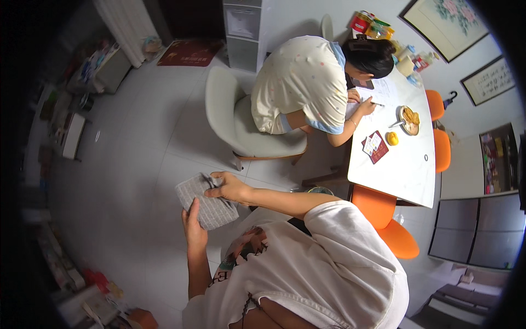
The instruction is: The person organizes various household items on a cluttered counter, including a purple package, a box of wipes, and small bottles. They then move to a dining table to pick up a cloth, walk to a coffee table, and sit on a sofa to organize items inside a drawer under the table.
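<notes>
A folded grey cloth (211,211) with pale stripes, apparently a towel, is held up in front of my body above the tiled floor. My left hand (194,222) supports its near left edge, with the thumb lying along it. From the other side my right hand (228,187) pinches the upper right part, where the fabric is bunched and darker. The fingers under the cloth are hidden.
Ahead, a person (300,82) sits on a grey chair (222,107), writing at a white table (394,177). The table bears papers, a plate of food (409,121) and a yellow fruit (392,138). An orange chair (374,205) stands at my right.
</notes>
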A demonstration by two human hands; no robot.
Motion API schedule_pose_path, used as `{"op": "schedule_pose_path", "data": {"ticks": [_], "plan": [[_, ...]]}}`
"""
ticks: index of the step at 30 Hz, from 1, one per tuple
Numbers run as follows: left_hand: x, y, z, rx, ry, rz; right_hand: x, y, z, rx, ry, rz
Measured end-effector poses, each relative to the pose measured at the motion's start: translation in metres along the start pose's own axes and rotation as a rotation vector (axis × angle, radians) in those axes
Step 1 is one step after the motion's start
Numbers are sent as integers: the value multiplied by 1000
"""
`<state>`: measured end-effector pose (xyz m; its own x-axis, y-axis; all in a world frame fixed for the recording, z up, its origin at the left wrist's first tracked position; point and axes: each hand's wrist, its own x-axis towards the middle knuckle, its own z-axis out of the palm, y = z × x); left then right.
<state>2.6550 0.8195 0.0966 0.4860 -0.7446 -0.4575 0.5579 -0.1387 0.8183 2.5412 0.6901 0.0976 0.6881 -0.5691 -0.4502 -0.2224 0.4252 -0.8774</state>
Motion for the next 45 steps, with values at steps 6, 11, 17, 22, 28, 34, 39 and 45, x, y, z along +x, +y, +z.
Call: {"op": "schedule_pose_path", "data": {"ticks": [6,11,17,22,28,34,39,45], "plan": [[58,26,5,-19,-21,-58,47,-27,-7,95,22,38],[108,47,-13,99,-176,-78,95,-24,3,124,124,80],[175,101,-40,141,-304,-56,168,-34,33,141,303,51],[233,161,-101,-9,-291,-99,225,-94,100,217,282,113],[274,235,-176,-34,-137,-34,324,-99,171,202,128,65],[326,261,-239,11,-4,71,403,-120,216,80,3,76],[382,277,-278,137,89,66,465,-168,238,-145,-131,106],[478,348,-287,220,182,123,578,-218,249,15,-153,102]]}}
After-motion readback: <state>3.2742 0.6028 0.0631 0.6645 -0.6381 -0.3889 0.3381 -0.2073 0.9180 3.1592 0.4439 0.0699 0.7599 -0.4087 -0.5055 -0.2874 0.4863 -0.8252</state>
